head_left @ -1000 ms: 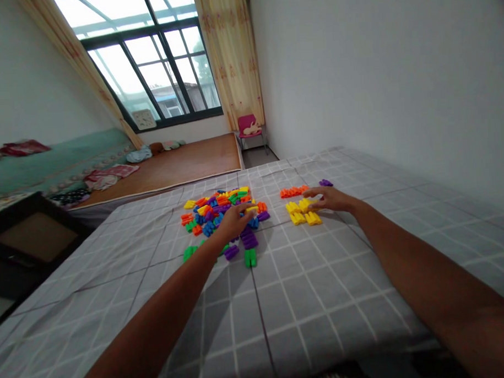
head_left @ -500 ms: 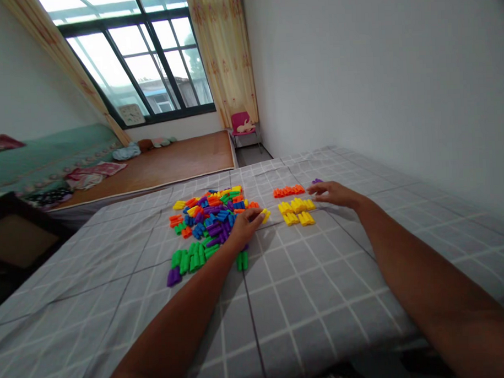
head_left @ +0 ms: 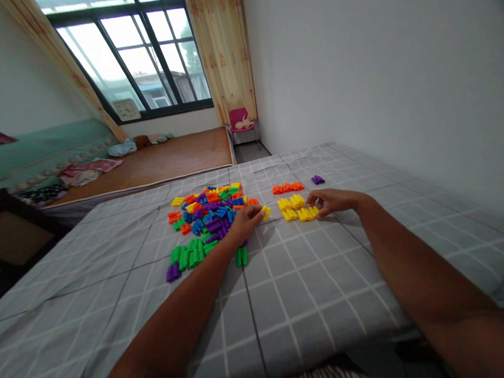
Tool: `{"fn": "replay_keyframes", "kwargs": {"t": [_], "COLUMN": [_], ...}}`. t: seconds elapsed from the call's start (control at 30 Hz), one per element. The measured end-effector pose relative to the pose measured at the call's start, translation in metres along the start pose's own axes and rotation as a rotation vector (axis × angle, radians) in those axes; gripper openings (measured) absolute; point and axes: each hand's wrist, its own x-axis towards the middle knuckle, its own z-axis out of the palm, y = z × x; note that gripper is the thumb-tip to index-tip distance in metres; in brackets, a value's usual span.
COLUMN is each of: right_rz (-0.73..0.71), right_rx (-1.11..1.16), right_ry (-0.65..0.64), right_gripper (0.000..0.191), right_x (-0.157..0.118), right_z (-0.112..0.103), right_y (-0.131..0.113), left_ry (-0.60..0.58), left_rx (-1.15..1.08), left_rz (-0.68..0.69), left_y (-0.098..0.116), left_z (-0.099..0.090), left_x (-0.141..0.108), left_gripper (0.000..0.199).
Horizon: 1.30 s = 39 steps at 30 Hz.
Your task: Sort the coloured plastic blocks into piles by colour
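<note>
My left hand (head_left: 249, 218) is closed on a yellow block (head_left: 266, 213) at the right edge of a mixed pile of coloured blocks (head_left: 213, 212). My right hand (head_left: 321, 202) has its fingers round the right end of the yellow block group (head_left: 296, 207), pinching a yellow block (head_left: 313, 211) there. Behind that group lies a row of orange blocks (head_left: 288, 188). A purple block (head_left: 318, 179) sits farther back on the right. Green blocks (head_left: 192, 253) lie together in front of the pile, with a purple block (head_left: 173, 272) at their left end.
A grey checked cloth (head_left: 305, 286) covers the surface under the blocks. Two green blocks (head_left: 241, 256) lie beside my left forearm. Beyond are a brown mat (head_left: 176, 158), a pink chair (head_left: 239, 120) and a window. A white wall rises on the right.
My right hand has moved nearer, from beside the orange row to the right end of the yellow group, and its fingers have closed there. The purple block behind it now shows fully.
</note>
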Motion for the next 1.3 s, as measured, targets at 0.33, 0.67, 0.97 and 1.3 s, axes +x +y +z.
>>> {"fn": "replay_keyframes", "kwargs": {"t": [0.33,0.67,0.97,1.3], "right_rz": [-0.102,-0.204,-0.468,-0.033], "right_rx": [-0.08,-0.057,0.146,0.01], "right_ry": [0.022,0.485,0.275,0.11], "right_gripper": [0.051,0.031,0.047,0.054], "right_x": [-0.001,0.012,0.018,-0.014], "right_z": [0.0,0.01,0.043,-0.015], "right_y": [-0.042,-0.054,-0.106,-0.019], "left_ry": [0.007,-0.054,-0.039,-0.13], "left_rx": [-0.072,-0.064,-0.287,0.003], "left_rz": [-0.017,0.003,-0.051,0.049], "left_y": [0.005,0.011,0.016,0.008], "left_z": [0.002,0.014,0.034,0.032], "left_x": [0.0,0.0,-0.001,-0.002], "left_gripper": [0.043,0.041,0.044,0.027]}}
